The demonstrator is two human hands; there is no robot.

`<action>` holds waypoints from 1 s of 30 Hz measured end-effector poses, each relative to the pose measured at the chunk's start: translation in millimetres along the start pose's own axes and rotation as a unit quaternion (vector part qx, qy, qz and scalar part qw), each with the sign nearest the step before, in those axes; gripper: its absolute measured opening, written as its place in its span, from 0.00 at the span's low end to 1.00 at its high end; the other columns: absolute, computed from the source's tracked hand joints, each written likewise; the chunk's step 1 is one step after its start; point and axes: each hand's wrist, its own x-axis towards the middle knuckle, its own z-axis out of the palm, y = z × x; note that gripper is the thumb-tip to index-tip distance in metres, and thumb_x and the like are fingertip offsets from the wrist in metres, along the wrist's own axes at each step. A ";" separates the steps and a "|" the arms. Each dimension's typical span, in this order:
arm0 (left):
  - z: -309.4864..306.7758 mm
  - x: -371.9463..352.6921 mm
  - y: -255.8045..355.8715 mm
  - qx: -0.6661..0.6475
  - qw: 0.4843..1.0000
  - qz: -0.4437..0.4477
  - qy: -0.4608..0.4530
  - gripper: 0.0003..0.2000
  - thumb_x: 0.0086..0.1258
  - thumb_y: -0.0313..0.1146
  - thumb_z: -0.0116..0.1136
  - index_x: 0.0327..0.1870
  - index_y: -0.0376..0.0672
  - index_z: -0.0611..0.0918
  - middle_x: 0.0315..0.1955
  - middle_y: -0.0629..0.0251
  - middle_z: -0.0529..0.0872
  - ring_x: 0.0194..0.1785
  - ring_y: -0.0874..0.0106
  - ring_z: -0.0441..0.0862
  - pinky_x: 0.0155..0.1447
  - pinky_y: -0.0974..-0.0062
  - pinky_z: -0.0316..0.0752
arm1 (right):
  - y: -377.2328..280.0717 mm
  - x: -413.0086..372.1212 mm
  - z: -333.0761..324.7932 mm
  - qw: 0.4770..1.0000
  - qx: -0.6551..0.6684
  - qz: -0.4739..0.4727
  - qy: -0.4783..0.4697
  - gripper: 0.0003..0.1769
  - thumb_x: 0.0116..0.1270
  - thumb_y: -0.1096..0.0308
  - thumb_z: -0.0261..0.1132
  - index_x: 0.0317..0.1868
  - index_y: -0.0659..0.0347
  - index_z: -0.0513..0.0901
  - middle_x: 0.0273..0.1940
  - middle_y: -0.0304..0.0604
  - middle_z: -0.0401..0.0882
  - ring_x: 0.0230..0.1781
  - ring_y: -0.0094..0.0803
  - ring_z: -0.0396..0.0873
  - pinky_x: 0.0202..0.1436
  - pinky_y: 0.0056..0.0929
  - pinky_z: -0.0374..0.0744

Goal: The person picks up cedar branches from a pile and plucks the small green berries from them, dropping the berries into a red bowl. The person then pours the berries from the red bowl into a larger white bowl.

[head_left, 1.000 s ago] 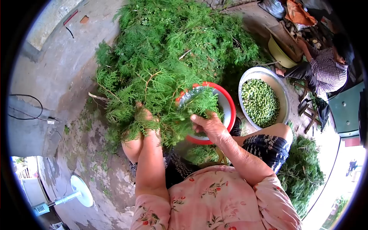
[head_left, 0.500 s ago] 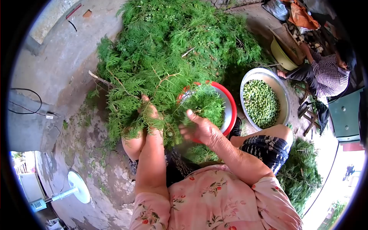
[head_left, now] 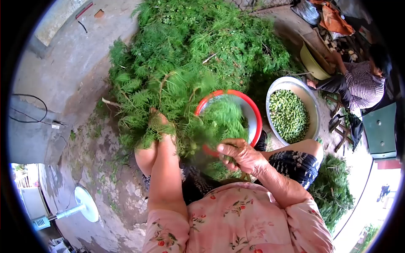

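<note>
My left hand is closed round a leafy conifer branch, and foliage partly covers its fingers. The branch spreads over my knee and the near side of a red-rimmed basin. My right hand is at that basin's lower edge, in front of my body, with its fingers curled and thumb on top. A bit of green shows between these fingers, too small to name. Blurred green sprigs hang over the basin's inside.
A large heap of conifer branches lies ahead. To the right stands a metal basin holding many small green cones. Beyond sits another person by a yellow-green basin. A fan is at lower left.
My right hand has moved down and right, away from the branch, and its fingers have curled in. The branch in my left hand has shifted, uncovering more of the red rim.
</note>
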 end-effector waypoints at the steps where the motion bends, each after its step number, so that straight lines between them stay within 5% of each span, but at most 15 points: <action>1: 3.8 -4.9 7.8 -0.104 0.993 -0.048 -0.009 0.21 0.66 0.36 0.49 0.61 0.45 0.69 0.30 0.65 0.77 0.32 0.73 0.74 0.39 0.76 0.70 | 2.7 0.0 -4.5 0.999 0.027 -0.013 0.021 0.15 0.63 0.58 0.64 0.35 0.62 0.74 0.21 0.38 0.71 0.15 0.21 0.67 0.15 0.19 0.63; 7: 20.0 -32.2 24.6 -0.126 0.988 -0.085 -0.010 0.23 0.66 0.40 0.47 0.61 0.44 0.69 0.33 0.65 0.77 0.34 0.72 0.74 0.40 0.73 0.70 | 9.6 20.6 -14.2 0.968 0.227 -0.090 0.056 0.11 0.61 0.67 0.66 0.40 0.62 0.77 0.27 0.40 0.77 0.24 0.28 0.75 0.26 0.25 0.75; 14: 19.0 -36.1 24.1 -0.097 0.990 -0.097 -0.024 0.25 0.65 0.45 0.45 0.61 0.44 0.69 0.37 0.64 0.77 0.37 0.70 0.75 0.42 0.70 0.71 | 22.6 39.5 -27.4 0.958 0.109 -0.130 0.230 0.21 0.57 0.64 0.69 0.48 0.66 0.76 0.26 0.40 0.76 0.19 0.26 0.73 0.22 0.24 0.74; 22: 22.2 -42.7 24.2 -0.038 0.994 -0.100 -0.026 0.27 0.65 0.50 0.42 0.61 0.43 0.68 0.40 0.64 0.77 0.41 0.69 0.75 0.43 0.67 0.71 | 22.5 76.2 -28.1 0.973 -0.078 -0.082 0.199 0.33 0.58 0.54 0.68 0.56 0.70 0.71 0.25 0.42 0.76 0.15 0.22 0.68 0.18 0.23 0.71; 23: 21.4 -42.5 24.6 -0.032 0.994 -0.100 -0.028 0.28 0.65 0.51 0.42 0.61 0.43 0.68 0.41 0.64 0.77 0.41 0.68 0.75 0.43 0.67 0.71 | 13.1 65.3 -24.5 0.976 -0.083 -0.048 0.194 0.29 0.59 0.57 0.67 0.55 0.68 0.72 0.30 0.45 0.76 0.20 0.23 0.70 0.22 0.22 0.73; 25: 22.1 -41.0 25.0 -0.031 0.994 -0.101 -0.032 0.28 0.65 0.52 0.42 0.62 0.43 0.68 0.42 0.64 0.77 0.42 0.68 0.75 0.44 0.66 0.71 | 23.5 66.1 -30.5 0.958 -0.146 -0.200 0.144 0.19 0.60 0.59 0.66 0.40 0.67 0.75 0.21 0.41 0.73 0.15 0.23 0.68 0.17 0.22 0.66; 28: 24.5 -43.0 21.9 -0.037 0.994 -0.102 -0.032 0.30 0.65 0.54 0.41 0.62 0.43 0.68 0.43 0.64 0.77 0.43 0.67 0.75 0.44 0.65 0.71 | 15.4 48.6 -30.4 0.988 0.059 -0.097 0.103 0.16 0.59 0.59 0.65 0.29 0.65 0.76 0.19 0.41 0.72 0.11 0.24 0.65 0.14 0.22 0.63; 30: 26.5 -45.2 20.6 -0.040 0.994 -0.100 -0.028 0.30 0.64 0.55 0.40 0.62 0.42 0.68 0.44 0.63 0.77 0.44 0.67 0.75 0.45 0.64 0.71 | 13.3 42.0 -31.0 0.986 0.128 -0.078 0.067 0.14 0.60 0.62 0.64 0.29 0.67 0.76 0.21 0.42 0.73 0.11 0.25 0.66 0.14 0.22 0.64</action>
